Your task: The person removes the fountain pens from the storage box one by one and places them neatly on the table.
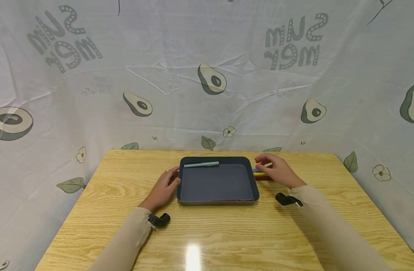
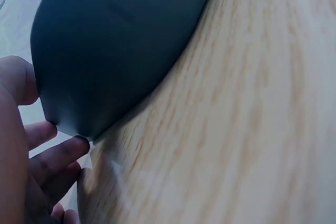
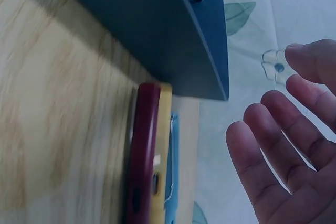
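A dark grey rectangular tray [image 1: 215, 183] stands on the table. Along its back lies a pale teal pen [image 1: 201, 164]; a red pen [image 1: 239, 200] lies by the front wall, mostly hidden. My left hand [image 1: 162, 189] touches the tray's left side with relaxed fingers; in the left wrist view, its fingertips [image 2: 79, 145] meet the outer wall. My right hand [image 1: 277, 169] hovers by the tray's right side with fingers apart, holding nothing. Near it, side by side on the table, lie a dark red pen [image 3: 143, 156], a yellow pen [image 3: 162, 145] and a blue pen [image 3: 173, 166].
The tray and pens are on a wood-grain table [image 1: 213, 233]. Behind the table hangs a pale cloth [image 1: 179, 113] printed with avocados, leaves and flowers. A black wrist strap mount [image 1: 159, 219] sits at the left wrist, with another mount [image 1: 288, 199] at the right.
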Available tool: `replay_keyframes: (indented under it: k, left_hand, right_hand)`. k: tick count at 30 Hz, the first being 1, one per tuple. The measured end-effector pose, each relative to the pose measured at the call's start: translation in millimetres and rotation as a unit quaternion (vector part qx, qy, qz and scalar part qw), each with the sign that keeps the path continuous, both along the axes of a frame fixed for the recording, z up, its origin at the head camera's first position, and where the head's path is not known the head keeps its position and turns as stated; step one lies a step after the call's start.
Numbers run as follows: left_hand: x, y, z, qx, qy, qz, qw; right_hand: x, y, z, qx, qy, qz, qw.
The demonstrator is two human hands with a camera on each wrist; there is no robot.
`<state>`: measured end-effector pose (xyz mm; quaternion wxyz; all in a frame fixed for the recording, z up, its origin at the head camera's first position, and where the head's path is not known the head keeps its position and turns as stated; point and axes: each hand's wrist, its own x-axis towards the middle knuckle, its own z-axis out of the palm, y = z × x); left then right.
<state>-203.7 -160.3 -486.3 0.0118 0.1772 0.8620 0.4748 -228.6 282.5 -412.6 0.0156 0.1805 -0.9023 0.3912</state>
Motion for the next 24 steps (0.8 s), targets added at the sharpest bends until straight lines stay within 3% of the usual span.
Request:
replay_keyframes:
  k: [8, 14, 19, 24]
  left_hand:
    - [-0.5, 2.0, 4.5, 0.017, -0.02, 0.009, 0.9996]
    - [-10.1, 1.3, 8.3, -0.002, -0.021, 0.023, 0.9995]
    - [-19.6, 1.3, 5.4, 0.038, -0.029, 0.028, 0.9985]
    - [-22.4, 3.1, 1.8, 0.055, -0.029, 0.016, 0.9979]
  right_hand:
    - [-4.2, -22.0, 10.3, 0.0, -0.025, 0.032, 0.9992]
    - [-12.9, -39.3, 8.2, 0.013, -0.026, 0.065, 0.9974]
    - [-25.0, -59.8, 4.7, 0.035, -0.045, 0.097, 0.9937]
    - [-36.9, -79.0, 7.4, 0.063, -0.062, 0.122, 0.9886]
